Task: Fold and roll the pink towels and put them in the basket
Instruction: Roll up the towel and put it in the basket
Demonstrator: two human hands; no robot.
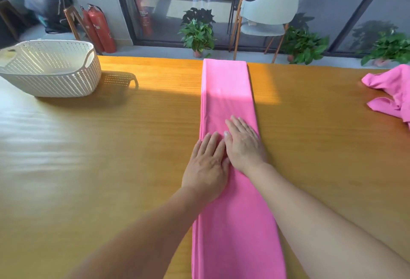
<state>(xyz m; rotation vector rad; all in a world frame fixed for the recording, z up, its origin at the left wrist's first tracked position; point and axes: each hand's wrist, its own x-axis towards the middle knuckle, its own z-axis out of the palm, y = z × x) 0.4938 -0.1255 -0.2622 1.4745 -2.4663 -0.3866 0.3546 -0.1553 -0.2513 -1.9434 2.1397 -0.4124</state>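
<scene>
A pink towel [228, 92], folded into a long narrow strip, lies across the wooden table [111, 156] from the far edge to the near edge. My left hand [207, 165] rests flat on the strip's left side with straight fingers. My right hand [243, 143] lies flat beside it, slightly farther along the strip, fingers straight. The two hands touch side by side. A white woven plastic basket [51, 70] stands at the table's far left. A second pink towel [392, 92] lies crumpled at the right edge.
Beyond the table's far edge stand a pale chair [266, 12], potted plants [197, 32] and red fire extinguishers [99, 27] in front of a glass wall. Bare tabletop lies between the basket and the folded towel.
</scene>
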